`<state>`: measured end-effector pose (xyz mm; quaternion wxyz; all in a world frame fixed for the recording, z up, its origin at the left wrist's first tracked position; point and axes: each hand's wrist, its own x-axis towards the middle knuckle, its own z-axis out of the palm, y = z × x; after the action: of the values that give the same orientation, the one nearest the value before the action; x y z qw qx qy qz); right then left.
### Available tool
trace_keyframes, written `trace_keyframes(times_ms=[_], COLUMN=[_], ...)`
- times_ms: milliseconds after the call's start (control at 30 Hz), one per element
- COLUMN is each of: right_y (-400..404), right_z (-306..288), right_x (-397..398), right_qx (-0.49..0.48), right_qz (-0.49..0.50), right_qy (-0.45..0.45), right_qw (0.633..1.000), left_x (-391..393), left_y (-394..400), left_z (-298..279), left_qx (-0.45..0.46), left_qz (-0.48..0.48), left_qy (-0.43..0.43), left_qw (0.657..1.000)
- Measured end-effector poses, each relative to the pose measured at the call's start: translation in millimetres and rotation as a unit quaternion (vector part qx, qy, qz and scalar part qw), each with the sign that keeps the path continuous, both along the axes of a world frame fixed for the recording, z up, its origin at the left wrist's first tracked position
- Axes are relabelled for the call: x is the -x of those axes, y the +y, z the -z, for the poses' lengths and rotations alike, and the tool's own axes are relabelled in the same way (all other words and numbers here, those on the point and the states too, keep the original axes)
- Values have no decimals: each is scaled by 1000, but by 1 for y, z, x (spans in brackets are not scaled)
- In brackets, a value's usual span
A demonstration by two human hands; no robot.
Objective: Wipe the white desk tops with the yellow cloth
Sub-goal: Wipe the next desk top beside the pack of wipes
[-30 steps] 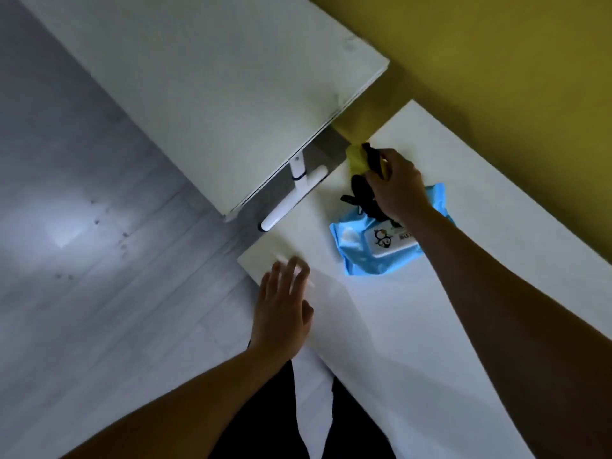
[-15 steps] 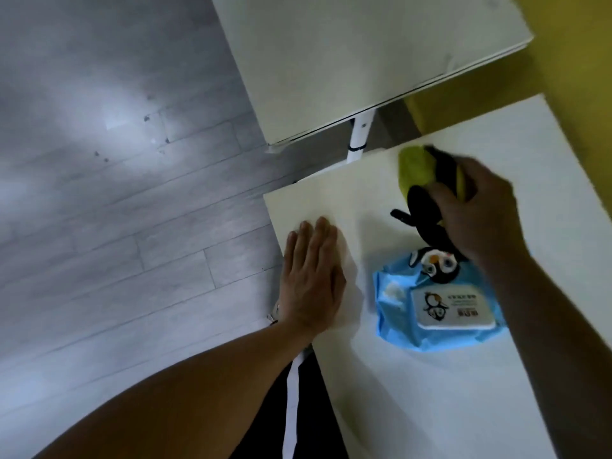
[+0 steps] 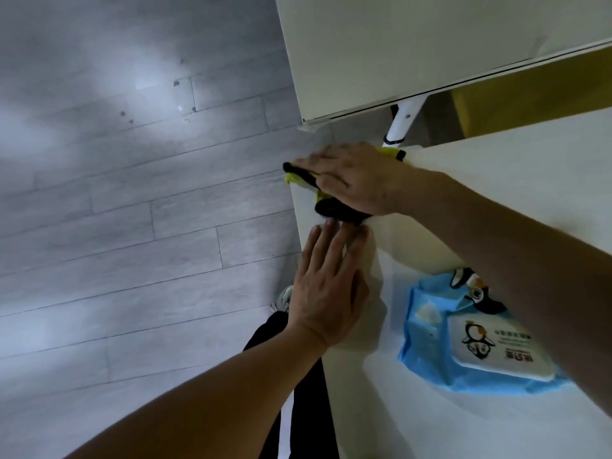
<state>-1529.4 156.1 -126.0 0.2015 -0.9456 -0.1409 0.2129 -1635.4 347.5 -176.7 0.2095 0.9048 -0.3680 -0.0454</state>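
Note:
My right hand (image 3: 356, 178) presses a yellow cloth with black parts (image 3: 306, 180) flat on the far left corner of the near white desk top (image 3: 516, 180). Most of the cloth is hidden under the palm; yellow and black bits stick out past the desk's edge. My left hand (image 3: 326, 293) lies flat with fingers spread on the same desk's left edge, fingertips almost touching the cloth's black end. A second white desk top (image 3: 397, 44) stands beyond, separated by a gap.
A blue pack of wet wipes (image 3: 463, 346) with a penguin print lies on the near desk, partly under my right forearm. A white desk leg (image 3: 402, 122) shows in the gap. Grey plank floor (image 3: 132, 193) is at left, a yellow wall (image 3: 530, 104) behind.
My right hand has swept the cloth leftward across the desk from beside the wipes pack to the far left corner. My left hand stays flat on the desk edge.

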Motion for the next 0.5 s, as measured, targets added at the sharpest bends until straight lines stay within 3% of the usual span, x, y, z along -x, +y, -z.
trace_keyframes(times_ms=[233,367,500], right_y=[-20,-57,-104], right_z=[6,15,16], right_x=[-7,20,44], right_qx=[-38,-22,45], right_qz=[-31,42,94], right_qy=[-48,-132,-157], right_qw=[998,990,982], left_x=[-6,-9,-6], left_y=[3,3,-1], left_z=[0,-1,-1], left_qx=[-8,-15,-19], left_qz=[9,16,11], left_qy=[-5,-10,-16], left_qw=[1000,1000,1000])
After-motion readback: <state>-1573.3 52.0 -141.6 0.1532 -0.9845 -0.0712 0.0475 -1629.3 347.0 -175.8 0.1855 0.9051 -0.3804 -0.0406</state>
